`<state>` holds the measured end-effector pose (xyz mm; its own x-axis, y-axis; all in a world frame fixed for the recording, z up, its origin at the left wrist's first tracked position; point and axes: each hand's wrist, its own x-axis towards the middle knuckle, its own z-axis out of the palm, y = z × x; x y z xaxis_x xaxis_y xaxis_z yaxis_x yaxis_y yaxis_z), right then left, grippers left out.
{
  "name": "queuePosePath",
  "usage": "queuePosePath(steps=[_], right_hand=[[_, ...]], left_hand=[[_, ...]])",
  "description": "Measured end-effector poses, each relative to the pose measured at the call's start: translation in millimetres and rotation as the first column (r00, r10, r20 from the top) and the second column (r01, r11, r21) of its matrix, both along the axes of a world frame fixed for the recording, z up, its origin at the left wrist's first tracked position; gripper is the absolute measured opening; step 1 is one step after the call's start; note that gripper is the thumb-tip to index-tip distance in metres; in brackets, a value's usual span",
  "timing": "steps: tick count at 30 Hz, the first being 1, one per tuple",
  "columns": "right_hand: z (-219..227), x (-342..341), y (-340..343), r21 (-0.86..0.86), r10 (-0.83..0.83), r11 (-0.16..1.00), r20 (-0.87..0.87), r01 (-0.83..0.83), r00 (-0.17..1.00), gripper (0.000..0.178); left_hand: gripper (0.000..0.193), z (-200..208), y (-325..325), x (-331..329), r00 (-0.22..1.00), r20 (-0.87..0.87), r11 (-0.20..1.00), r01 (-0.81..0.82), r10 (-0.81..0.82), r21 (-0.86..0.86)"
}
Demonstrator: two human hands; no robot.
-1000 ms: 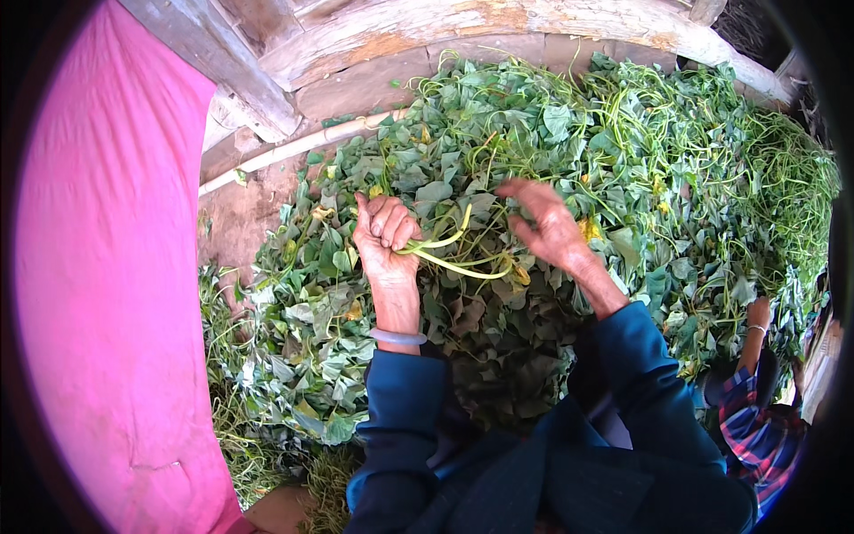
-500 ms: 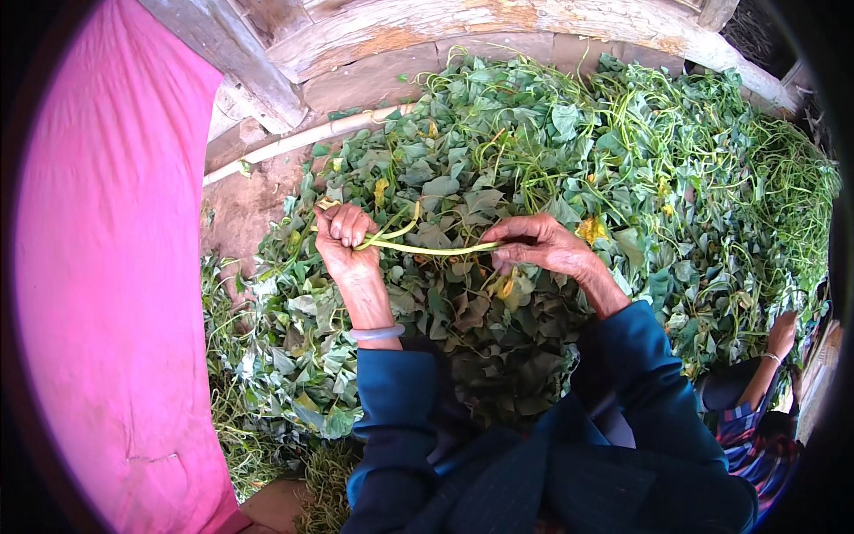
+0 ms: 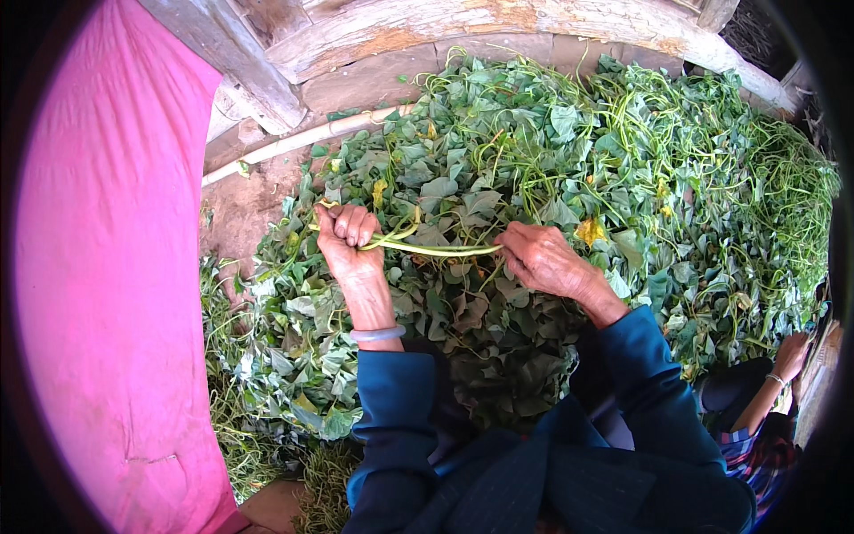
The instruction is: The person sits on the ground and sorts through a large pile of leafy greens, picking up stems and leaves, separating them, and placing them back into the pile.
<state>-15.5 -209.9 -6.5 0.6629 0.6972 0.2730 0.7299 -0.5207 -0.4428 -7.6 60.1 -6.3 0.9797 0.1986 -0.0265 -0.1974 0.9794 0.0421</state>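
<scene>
My left hand is closed in a fist around one end of a bundle of pale green stems. My right hand pinches the other end, so the stems stretch level between the two hands. Both hands hover just above a big heap of green leafy vines. A pale bangle circles my left wrist, and both arms wear dark blue sleeves.
A large pink cloth fills the left side. Weathered wooden beams and a pale pipe border the heap at the back. Another person's hand and arm reach in at the lower right.
My hands have drawn apart: the left moved left, the right shifted right and down. The stems, loosely bent a second ago, are now pulled out straight between them.
</scene>
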Motion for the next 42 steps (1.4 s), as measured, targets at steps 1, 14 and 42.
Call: queuePosePath(steps=[1,14,42], right_hand=[[-1.8,0.0,0.6,-0.03,-0.065,0.997,0.032,0.066,0.997,0.012],[-27.0,54.2,-58.2,-0.496,-0.623,0.667,0.041,0.557,0.782,0.019],[-149.3,108.3,-13.6,-0.279,-0.538,0.84,-0.542,0.466,0.646,0.04]], left_hand=[[0.037,2.9,-3.9,-0.6,1.0,-0.007,1.0,0.007,-0.007,0.01],[0.039,31.1,-17.5,-13.8,0.937,-0.065,0.79,-0.249,0.342,0.561],[0.035,13.8,-15.4,-0.8,0.916,-0.307,0.744,0.013,0.26,0.669]])
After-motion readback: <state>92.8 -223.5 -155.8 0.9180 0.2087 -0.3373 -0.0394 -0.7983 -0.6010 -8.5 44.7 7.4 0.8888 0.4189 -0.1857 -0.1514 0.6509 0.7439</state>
